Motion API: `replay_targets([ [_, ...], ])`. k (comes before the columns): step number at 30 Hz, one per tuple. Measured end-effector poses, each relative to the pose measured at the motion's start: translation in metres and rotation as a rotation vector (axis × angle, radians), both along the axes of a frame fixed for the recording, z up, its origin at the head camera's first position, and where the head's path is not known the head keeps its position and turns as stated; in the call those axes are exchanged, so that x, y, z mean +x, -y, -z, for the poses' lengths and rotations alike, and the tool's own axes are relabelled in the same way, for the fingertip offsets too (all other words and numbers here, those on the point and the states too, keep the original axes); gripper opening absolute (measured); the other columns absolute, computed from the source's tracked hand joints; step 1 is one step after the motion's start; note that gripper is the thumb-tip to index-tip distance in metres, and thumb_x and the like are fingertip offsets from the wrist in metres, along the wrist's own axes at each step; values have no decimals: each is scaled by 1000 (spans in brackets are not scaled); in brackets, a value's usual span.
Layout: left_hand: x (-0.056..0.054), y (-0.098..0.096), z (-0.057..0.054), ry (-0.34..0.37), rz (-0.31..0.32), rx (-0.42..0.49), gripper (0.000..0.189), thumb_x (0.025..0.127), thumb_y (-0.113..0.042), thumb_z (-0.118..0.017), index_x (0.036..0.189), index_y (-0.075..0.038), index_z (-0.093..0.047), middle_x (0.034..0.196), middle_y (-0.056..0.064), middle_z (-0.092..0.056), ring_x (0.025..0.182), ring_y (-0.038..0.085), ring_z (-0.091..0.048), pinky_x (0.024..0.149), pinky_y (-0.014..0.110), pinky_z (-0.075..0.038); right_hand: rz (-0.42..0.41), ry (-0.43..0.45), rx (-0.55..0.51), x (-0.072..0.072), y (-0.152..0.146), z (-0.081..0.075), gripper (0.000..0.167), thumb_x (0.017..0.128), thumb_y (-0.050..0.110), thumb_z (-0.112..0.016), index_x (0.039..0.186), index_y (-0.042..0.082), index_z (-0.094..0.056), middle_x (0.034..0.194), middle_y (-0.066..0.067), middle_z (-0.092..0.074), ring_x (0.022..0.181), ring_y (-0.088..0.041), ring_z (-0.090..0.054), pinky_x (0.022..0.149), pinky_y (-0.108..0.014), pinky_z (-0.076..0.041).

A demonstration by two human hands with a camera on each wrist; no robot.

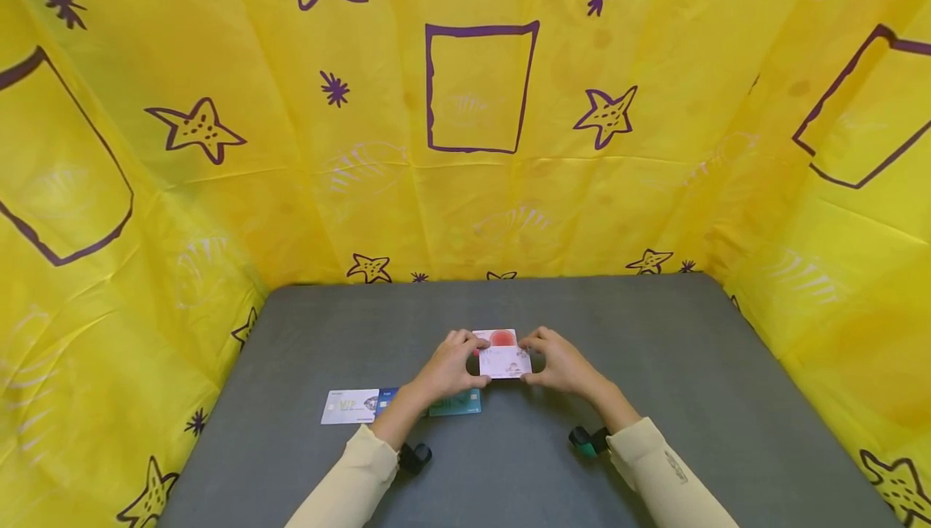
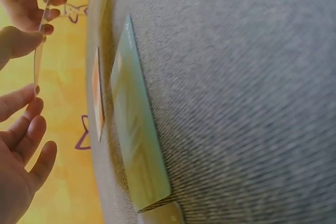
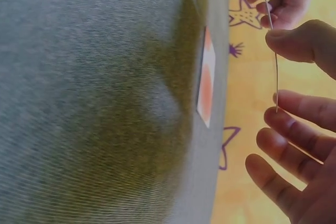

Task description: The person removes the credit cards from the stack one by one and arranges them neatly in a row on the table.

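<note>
A pale card (image 1: 505, 364) is held up between both hands, its edge showing as a thin line in the left wrist view. My left hand (image 1: 452, 368) pinches its left side between thumb and fingers. On the opposite side, my right hand (image 1: 565, 364) pinches it the same way, the lower fingers spread in the right wrist view. Beyond the held card, a white card with a red-orange circle (image 1: 502, 337) lies on the grey table; the held card partly covers it in the head view.
A row of cards lies at the left front: a white VIP card (image 1: 347, 407), a blue card (image 1: 385, 399) and a teal card (image 1: 458, 405). The left forearm passes over this row and hides part of it. Yellow patterned cloth (image 1: 465, 213) walls the grey table (image 1: 655, 350) behind and at both sides.
</note>
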State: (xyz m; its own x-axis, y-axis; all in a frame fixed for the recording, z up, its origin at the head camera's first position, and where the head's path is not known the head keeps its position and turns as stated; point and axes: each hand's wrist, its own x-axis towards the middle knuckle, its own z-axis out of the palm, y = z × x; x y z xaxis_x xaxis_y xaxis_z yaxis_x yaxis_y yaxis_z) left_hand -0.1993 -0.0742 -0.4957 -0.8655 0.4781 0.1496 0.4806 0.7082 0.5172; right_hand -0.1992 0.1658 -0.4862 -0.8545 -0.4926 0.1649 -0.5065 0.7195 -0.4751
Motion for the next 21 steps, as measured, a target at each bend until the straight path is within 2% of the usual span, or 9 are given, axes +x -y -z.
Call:
replay_targets([
  [7,7,-1,5,4,13,-45,54,74,-26,-81,122,-10,-64,112,7,-59,104,23,-49,90,39,-44,-18,11,-8,5,-3,10,45,71,20,-84,110,5,-69,103,-4,-59,92,-18,-56,80,-34,-48],
  [14,13,-3,12,18,28,-91,50,73,-29,-82,117,-12,-64,111,6,-60,101,21,-50,88,37,-43,-42,41,9,8,-6,18,44,70,22,-84,109,7,-69,101,-2,-60,90,-15,-55,80,-32,-48],
  [21,15,-4,18,57,27,-138,51,73,-33,-81,118,-12,-66,107,4,-60,99,19,-49,88,35,-43,-76,59,14,9,-7,24,42,70,23,-83,106,7,-70,97,-1,-60,86,-13,-52,75,-29,-46],
])
